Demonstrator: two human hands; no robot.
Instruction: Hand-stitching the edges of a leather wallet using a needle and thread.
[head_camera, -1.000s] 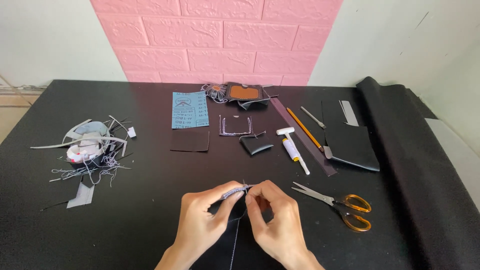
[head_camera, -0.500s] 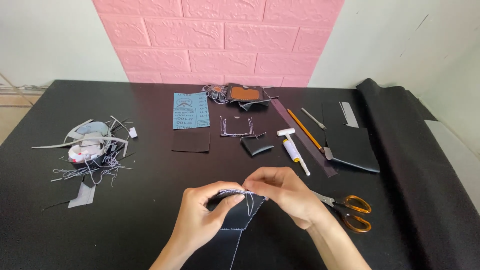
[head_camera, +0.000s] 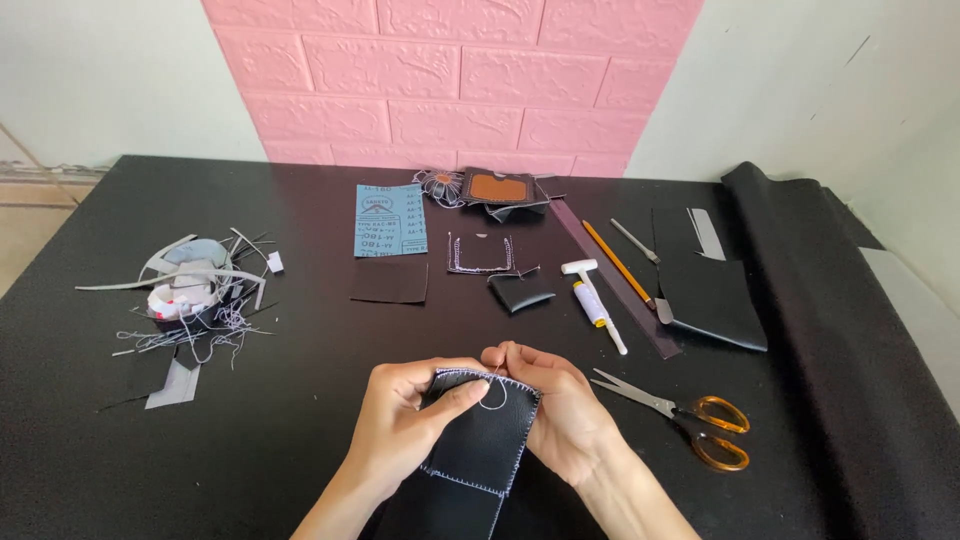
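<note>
one pair of scissors, one pencil, one sandpaper sheet, two hands

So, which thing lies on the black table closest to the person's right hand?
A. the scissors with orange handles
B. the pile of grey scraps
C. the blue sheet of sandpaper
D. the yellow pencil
A: the scissors with orange handles lie just beside the right hand, while the other three things sit farther up or far across the black table.
</note>
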